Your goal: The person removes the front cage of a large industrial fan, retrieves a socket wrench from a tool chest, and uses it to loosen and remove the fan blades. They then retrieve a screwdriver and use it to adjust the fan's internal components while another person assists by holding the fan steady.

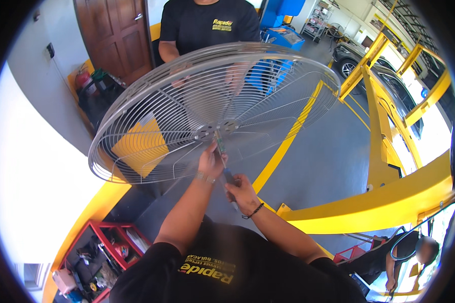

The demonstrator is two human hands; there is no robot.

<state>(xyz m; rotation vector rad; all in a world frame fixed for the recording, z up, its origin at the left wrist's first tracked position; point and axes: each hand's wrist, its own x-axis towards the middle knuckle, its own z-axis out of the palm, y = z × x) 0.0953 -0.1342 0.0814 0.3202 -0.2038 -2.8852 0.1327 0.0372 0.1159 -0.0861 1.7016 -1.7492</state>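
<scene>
Fingers, right hand (243,193): closed around the dark handle of a slim hand tool (229,177), at its near end.
Fingers, left hand (212,162): curled in at the tool's far end; whether they clamp it is too small to tell.
Slim hand tool: between the two hands, long axis running from near and slightly right to far and slightly left, toward the grille's middle.
Green-tinted part (220,145): narrow, at the left fingertips, roughly in line with the tool.
Slotted plates (230,126): at the grille's centre, just beyond the left hand.
Nearer hand: the left; the right sits farther back, toward the wearer's black shirt (222,262).
Wire grille (184,108): broad and round, spreading left and right beyond both hands.
Far side: a co-worker (187,30) in a dark shirt stands across the grille, hands behind the wires, their grip unclear.
Near right: a yellow beam (369,204), well apart from both hands.
</scene>
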